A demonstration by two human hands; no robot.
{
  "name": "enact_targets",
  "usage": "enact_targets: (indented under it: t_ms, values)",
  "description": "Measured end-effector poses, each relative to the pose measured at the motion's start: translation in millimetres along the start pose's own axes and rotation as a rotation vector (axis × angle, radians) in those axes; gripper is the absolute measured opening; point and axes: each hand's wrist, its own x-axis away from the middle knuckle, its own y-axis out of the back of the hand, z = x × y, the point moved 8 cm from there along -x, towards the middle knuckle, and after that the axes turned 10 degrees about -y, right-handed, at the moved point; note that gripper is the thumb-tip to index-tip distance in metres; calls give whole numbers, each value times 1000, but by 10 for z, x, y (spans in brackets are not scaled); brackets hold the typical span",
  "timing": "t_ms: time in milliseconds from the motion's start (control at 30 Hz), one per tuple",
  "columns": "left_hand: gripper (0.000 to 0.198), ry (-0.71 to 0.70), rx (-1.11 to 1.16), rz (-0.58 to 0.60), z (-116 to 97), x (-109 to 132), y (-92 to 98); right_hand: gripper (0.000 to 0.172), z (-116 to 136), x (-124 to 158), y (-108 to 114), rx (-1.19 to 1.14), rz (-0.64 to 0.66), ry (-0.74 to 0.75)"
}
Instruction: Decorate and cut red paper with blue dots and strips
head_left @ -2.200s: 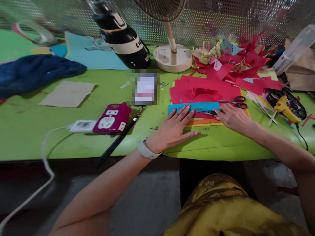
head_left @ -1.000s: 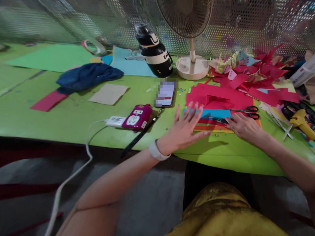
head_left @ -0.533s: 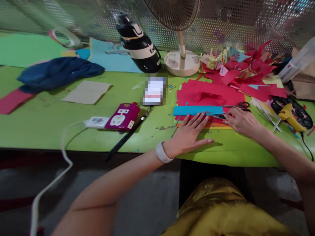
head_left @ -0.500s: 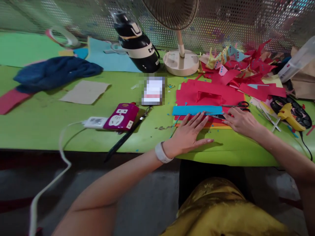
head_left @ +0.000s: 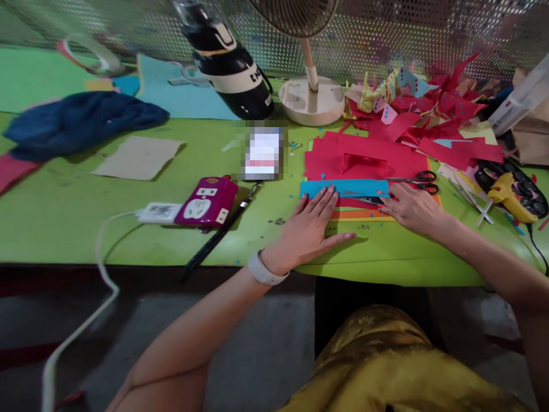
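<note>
A blue paper strip (head_left: 345, 187) lies across a stack of coloured paper, with a red sheet (head_left: 321, 157) on top. My left hand (head_left: 312, 222) rests flat with fingers stretched out, its fingertips on the strip's lower edge. At the strip's right end, my right hand (head_left: 414, 209) has bent fingers closed on the paper. A dark, narrow thing (head_left: 369, 200) shows just below the strip, close to my right fingertips; its kind is unclear. Black-handled scissors (head_left: 426, 182) lie just beyond my right hand, their blades partly hidden.
Red paper scraps (head_left: 450, 114) heap at the back right, near a yellow glue gun (head_left: 504, 191). A fan (head_left: 313, 100) and a dark bottle (head_left: 238, 77) stand behind. Leftward are a phone (head_left: 262, 153), a purple power socket (head_left: 206, 201) and a blue cloth (head_left: 86, 123).
My left hand has slid left along the blue strip, fingers still flat. My right hand stays at the strip's right end. The whole view has shifted slightly.
</note>
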Motion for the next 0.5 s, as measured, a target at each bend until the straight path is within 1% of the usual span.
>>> enact_targets:
  t_ms: [267,500]
  values:
    - [96,1,8,5,-8,-5,24,41,-6,26,14,30,3,35]
    - [98,10,16,6,2,-12,17,46,-21,14,9,72,-39,-25]
